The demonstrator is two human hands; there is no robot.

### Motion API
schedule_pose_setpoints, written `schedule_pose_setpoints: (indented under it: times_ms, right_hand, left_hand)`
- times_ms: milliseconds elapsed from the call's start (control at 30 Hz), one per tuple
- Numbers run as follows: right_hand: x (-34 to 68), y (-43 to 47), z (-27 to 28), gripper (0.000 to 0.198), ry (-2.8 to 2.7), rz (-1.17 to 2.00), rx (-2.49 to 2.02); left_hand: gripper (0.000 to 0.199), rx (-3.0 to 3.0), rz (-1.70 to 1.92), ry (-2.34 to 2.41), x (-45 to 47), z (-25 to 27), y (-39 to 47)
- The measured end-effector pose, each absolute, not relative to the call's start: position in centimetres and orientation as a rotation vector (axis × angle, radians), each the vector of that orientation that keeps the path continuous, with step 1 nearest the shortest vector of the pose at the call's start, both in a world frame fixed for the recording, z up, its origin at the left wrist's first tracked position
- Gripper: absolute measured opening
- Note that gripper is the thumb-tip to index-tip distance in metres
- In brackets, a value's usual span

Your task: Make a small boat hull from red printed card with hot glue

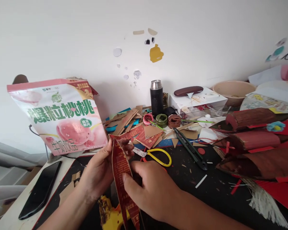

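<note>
Hands (pixel 151 188) on red cardboard (pixel 121 164), "爆粒桃桃" carton (pixel 62 123) behind

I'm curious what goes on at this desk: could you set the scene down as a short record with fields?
Left hand: grips the upper part of a red printed cardboard strip
Right hand: holds the same strip lower down
Just beyond the hands: yellow-handled scissors
Left side: black phone, peach drink carton
Right side: dark green utility knife
Back: black thermos, three paint jars
</note>
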State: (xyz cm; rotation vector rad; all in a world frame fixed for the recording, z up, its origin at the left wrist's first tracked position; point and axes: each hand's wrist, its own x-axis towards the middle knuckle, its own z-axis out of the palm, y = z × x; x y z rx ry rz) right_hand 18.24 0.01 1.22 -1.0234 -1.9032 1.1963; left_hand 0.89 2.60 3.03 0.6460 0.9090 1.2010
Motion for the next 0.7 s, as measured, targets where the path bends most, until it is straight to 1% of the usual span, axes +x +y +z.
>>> schedule_pose_setpoints:
  times_ms: [200,400,533,700]
  right_hand:
    - [18.1,0.04,1.01,0.022,-1.892,1.202,-1.055]
    - [18.22,0.29,1.08,0.025,-1.899,1.169,-1.055]
    - [18.24,0.22,1.05,0.023,-1.913,1.174,-1.064]
    - [18.06,0.15,0.93,0.025,-1.952,1.177,-1.065]
  left_hand:
    - [0.028,0.641,1.151,0.936,0.98,2.9,2.42]
    - [0.029,0.669,1.169,0.953,1.02,2.68,2.39]
    - [0.029,0.68,1.172,0.931,1.02,2.85,2.3]
    - [0.026,0.7,1.171,0.929,1.25,2.95,2.17]
